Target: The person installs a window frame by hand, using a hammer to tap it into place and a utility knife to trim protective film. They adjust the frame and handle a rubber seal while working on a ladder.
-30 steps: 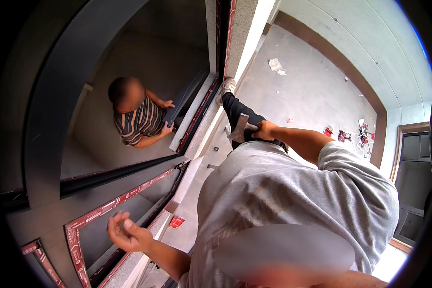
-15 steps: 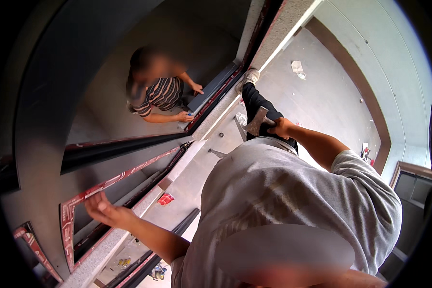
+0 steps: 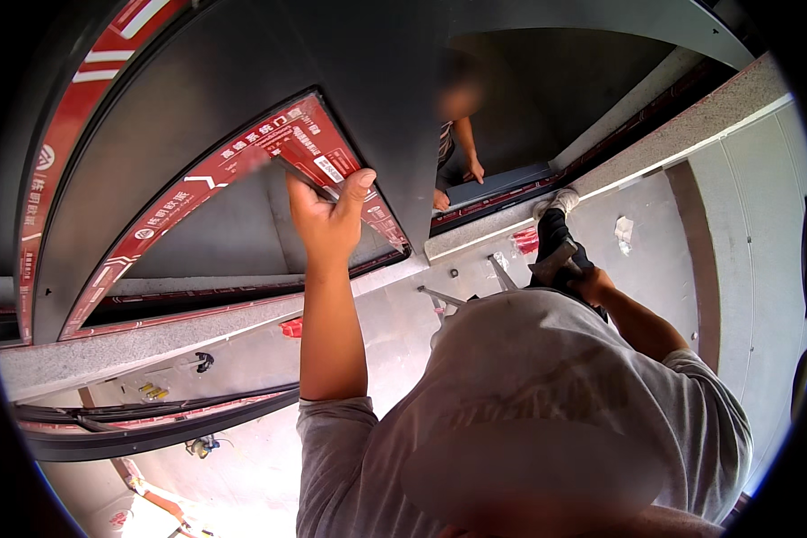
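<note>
My left hand [image 3: 330, 220] is closed around the edge of a dark window frame [image 3: 387, 161] faced with red and white protective tape. Its thumb shows on the near side, and the fingers are partly hidden behind the bar. Low by my leg, my right hand [image 3: 592, 285] grips a hatchet [image 3: 556, 265], whose grey metal head shows while most of the handle is hidden. Through the neighbouring opening, a co-worker in a striped shirt has one hand [image 3: 477, 170] by a grey panel [image 3: 511, 183] on the sill and the other hand [image 3: 441, 200] near its left end.
A pale ledge [image 3: 170, 325] runs below the frames. My shoe [image 3: 560, 203] is against it on the right. Long dark profiles [image 3: 170, 421] lie at lower left. On the floor are a red wrapper [image 3: 291, 328], white scrap paper [image 3: 624, 233] and metal legs [image 3: 441, 296].
My view has swung leftward toward the taped frame. My left hand has gone from the frame's lower bar to a higher part near its corner. The hatchet stays in my right hand.
</note>
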Motion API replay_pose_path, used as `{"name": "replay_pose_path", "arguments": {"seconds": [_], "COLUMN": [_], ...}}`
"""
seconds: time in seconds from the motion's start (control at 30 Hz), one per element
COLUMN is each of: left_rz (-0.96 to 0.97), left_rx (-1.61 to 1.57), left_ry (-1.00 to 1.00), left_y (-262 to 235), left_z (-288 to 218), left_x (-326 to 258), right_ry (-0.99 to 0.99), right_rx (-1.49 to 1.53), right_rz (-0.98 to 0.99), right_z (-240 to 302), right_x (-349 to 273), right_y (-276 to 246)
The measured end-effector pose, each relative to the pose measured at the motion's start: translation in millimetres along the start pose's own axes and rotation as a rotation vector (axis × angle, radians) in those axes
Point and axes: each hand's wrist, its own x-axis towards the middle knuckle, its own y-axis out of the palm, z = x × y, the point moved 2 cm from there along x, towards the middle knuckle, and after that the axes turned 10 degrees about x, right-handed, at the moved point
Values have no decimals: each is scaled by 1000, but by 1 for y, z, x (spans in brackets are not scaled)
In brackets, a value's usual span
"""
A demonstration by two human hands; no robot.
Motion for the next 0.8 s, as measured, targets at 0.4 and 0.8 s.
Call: {"name": "replay_pose_path", "arguments": {"seconds": [0.4,0.8], "left_rz": [-17,-139], "left_rx": [227,620], "left_ry": [92,347], "left_y": [-2,-3], "left_z": [0,-22], "left_x": [6,6], "right_ry": [-228,-159], "right_rx": [-253,-134], "right_rz": [-54,-42], "right_z": [78,33], "right_x": [-87,-114], "right_y": [-45,-37]}}
